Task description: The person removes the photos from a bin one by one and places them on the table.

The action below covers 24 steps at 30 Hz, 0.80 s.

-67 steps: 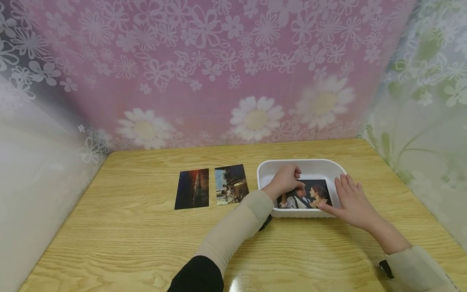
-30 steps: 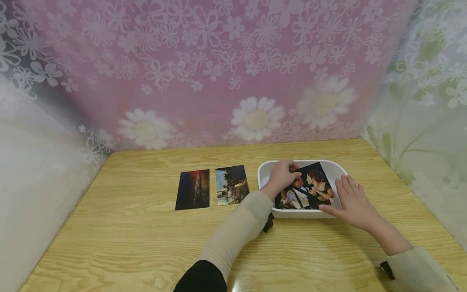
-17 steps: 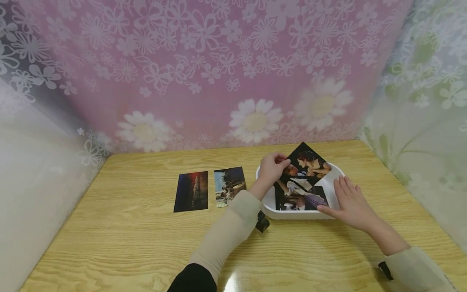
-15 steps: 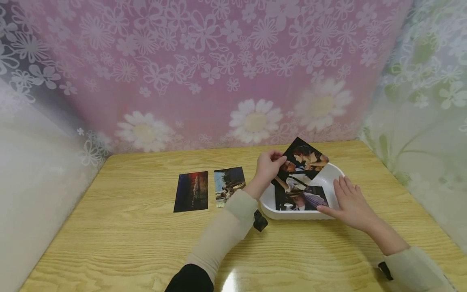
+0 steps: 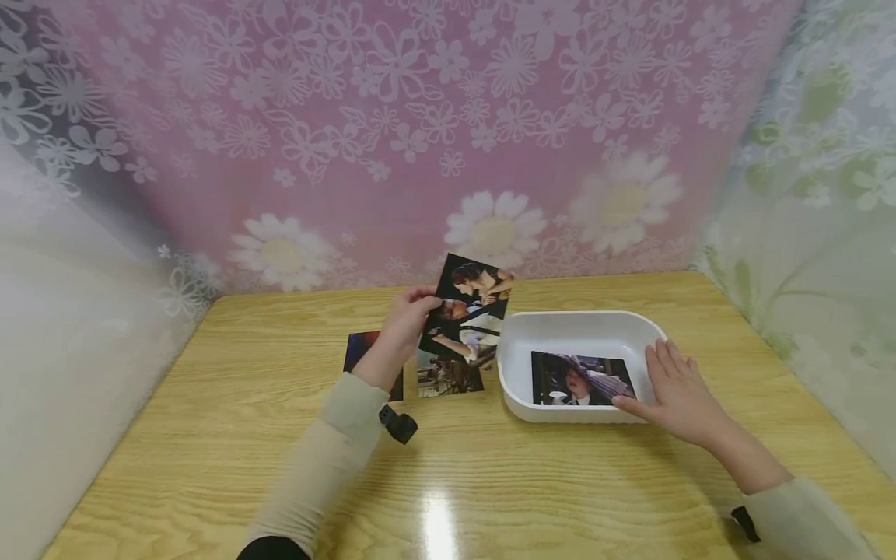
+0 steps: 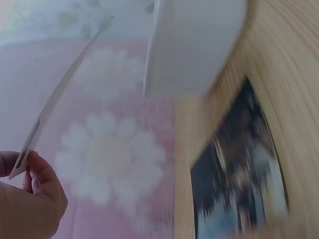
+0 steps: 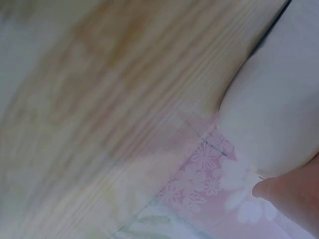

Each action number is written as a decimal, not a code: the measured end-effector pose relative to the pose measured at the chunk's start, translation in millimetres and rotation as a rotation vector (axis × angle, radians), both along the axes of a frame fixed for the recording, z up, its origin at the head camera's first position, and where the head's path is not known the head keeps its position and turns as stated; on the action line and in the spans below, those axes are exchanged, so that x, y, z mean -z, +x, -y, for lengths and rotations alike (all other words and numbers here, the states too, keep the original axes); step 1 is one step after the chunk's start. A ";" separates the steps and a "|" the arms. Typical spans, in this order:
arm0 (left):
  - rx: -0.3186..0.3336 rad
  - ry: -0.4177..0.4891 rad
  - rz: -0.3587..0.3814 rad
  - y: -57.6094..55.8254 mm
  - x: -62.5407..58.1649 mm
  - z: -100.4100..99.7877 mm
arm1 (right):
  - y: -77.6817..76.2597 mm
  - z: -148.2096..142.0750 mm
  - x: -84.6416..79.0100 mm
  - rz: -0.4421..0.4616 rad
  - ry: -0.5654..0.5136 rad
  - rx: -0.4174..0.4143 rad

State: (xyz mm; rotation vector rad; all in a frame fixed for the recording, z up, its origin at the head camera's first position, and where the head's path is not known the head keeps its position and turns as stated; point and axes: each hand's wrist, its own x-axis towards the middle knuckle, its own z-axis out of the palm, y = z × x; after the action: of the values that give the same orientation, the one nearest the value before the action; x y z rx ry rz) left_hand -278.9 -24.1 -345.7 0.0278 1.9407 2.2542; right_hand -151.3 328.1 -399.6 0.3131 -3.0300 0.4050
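Note:
My left hand (image 5: 404, 323) pinches a photo of a couple (image 5: 472, 311) by its edge and holds it up above the table, left of the white tray (image 5: 514, 389). In the left wrist view the pinched photo (image 6: 60, 94) shows nearly edge-on between thumb and finger. My right hand (image 5: 682, 393) rests on the tray's right rim with its fingers straight and the thumb over the front edge. Inside the tray lies another photo, with a large hat (image 5: 581, 379). The right wrist view shows the tray's side (image 7: 274, 99) and a fingertip beside it.
Two photos lie on the wooden table (image 5: 280, 389) left of the tray. The dark red and blue photo (image 5: 355, 350) is partly behind my left hand; the deck-scene photo (image 5: 448, 379) is partly covered by the held one. Flowered pink cloth (image 5: 392, 155) stands behind the table.
My left hand has lifted the couple photo out of the tray and carried it left, turning it, which uncovers the hat photo beneath. My right hand has stayed on the rim.

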 end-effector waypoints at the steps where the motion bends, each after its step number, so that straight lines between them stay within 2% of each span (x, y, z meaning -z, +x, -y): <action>1: -0.015 -0.001 0.013 0.0 0.7 12.5 | 0.4 0.0 -0.3 0.002 0.001 0.003; 6: -0.087 0.019 0.046 0.9 8.0 73.6 | 1.9 0.4 -1.5 0.005 -0.003 0.008; 15: -0.150 -0.035 0.098 12.4 21.7 171.2 | 1.3 -0.4 0.7 0.000 -0.011 -0.008; 19: -0.230 -0.060 0.115 15.5 26.6 202.6 | 1.7 0.4 -1.4 0.002 -0.010 -0.006; 24: -0.328 -0.190 0.111 17.0 32.3 224.5 | 2.2 2.1 -2.9 0.006 -0.009 -0.007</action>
State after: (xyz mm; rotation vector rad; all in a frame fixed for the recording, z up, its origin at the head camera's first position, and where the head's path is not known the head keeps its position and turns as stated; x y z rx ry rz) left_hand -261.9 -248.6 -378.1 -0.4611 2.2236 2.1844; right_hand -149.1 326.1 -396.7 0.3226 -3.0332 0.4206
